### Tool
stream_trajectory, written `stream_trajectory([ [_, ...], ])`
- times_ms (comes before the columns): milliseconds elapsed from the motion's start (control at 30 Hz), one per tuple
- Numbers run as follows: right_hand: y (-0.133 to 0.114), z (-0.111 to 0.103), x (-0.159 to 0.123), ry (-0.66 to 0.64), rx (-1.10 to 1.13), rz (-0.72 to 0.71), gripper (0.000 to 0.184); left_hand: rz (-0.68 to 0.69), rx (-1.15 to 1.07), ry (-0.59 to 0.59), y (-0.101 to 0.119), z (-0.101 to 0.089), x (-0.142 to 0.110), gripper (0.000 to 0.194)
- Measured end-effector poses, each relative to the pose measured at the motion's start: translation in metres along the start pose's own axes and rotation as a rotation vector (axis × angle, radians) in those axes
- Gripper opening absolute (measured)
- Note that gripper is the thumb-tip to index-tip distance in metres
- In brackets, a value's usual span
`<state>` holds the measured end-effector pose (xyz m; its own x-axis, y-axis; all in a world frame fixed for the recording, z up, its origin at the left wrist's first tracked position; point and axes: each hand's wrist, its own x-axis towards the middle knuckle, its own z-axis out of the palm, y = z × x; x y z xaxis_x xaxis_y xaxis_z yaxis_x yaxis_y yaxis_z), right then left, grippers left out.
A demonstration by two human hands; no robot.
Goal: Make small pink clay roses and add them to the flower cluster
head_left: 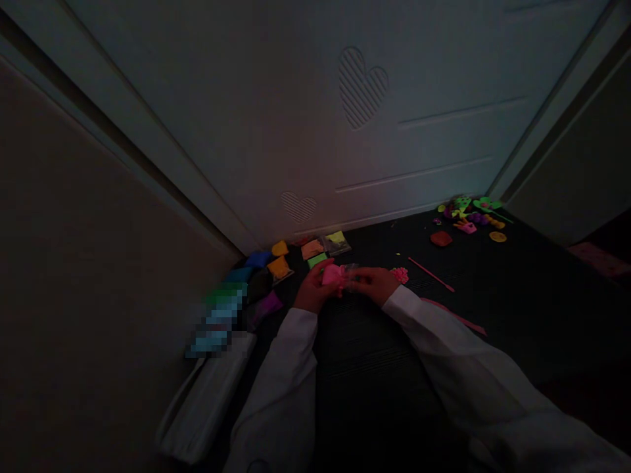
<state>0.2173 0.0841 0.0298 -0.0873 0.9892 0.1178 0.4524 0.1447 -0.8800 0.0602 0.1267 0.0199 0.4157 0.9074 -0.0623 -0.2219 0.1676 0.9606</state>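
Note:
My left hand [314, 289] is closed around the side of a clear plastic bag of pink modelling clay [334, 277]. At the bag's other end, the fingers of my right hand [377, 284] pinch the see-through plastic. The bag is held between both hands just above the dark table. Right behind my right hand lies a small cluster of pink balls [400, 276]. A thin pink modelling tool [431, 274] rests to the right of it. A green clay packet [318, 261] is partly hidden behind my left hand.
More bagged clay lies at the left and back: orange [280, 268], purple [269, 305], blue [258, 259] and yellow [337, 240]. Small coloured clay figures [463, 213] sit at the back right near a red piece [441, 238]. A pink strip [461, 318] lies by my right sleeve. A white pouch [210, 401] is at left.

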Motion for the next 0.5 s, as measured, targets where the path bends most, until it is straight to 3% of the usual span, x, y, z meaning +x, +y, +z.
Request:
stream_trajectory([
  [500,0.0061,0.0057,0.0011,0.017,-0.067,-0.085,0.025,-0.050,0.022,-0.042,0.0001,0.0019,-0.0005,0.064],
])
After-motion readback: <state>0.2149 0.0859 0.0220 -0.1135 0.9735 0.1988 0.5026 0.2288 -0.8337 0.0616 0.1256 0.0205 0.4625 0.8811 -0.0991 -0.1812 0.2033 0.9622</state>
